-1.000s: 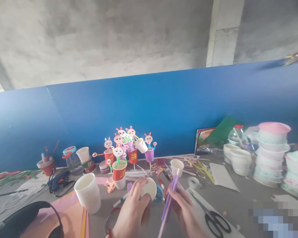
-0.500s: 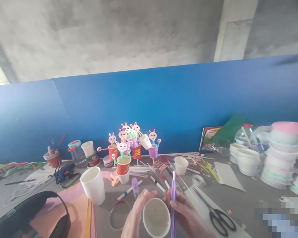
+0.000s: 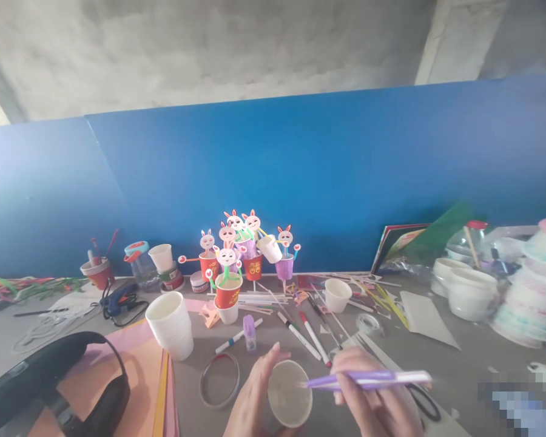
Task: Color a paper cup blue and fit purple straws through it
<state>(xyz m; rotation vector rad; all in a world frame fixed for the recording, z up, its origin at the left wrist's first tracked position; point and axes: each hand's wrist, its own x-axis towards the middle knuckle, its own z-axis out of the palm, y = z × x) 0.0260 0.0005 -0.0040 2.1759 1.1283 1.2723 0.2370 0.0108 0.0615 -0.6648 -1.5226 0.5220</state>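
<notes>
My left hand (image 3: 253, 394) is closed round a white paper cup (image 3: 290, 394), whose open mouth faces me. A slim purple-and-white pen (image 3: 368, 380), smeared by motion, lies nearly level in the closed fingers of my right hand (image 3: 375, 391). Its pointed end reaches the right side of the cup's mouth; whether it touches the cup I cannot tell. Beyond my hands lie a capped red marker (image 3: 315, 338), a white marker with a dark cap (image 3: 299, 335) and a small purple-capped bottle (image 3: 250, 334). A roll of tape (image 3: 219, 380) rests left of my left hand.
Paper-cup rabbit figures (image 3: 227, 267) stand at the back. A stack of white cups (image 3: 170, 325) and coloured paper (image 3: 145, 388) are on the left, with a black headband-like object (image 3: 50, 376). Scissors (image 3: 425, 403) lie partly behind my right hand; stacked bowls (image 3: 530, 303) stand far right.
The pen has swung from upright to nearly level, its pointed end now at the cup's mouth. My right hand has shifted right, away from the cup, and covers more of the scissors.
</notes>
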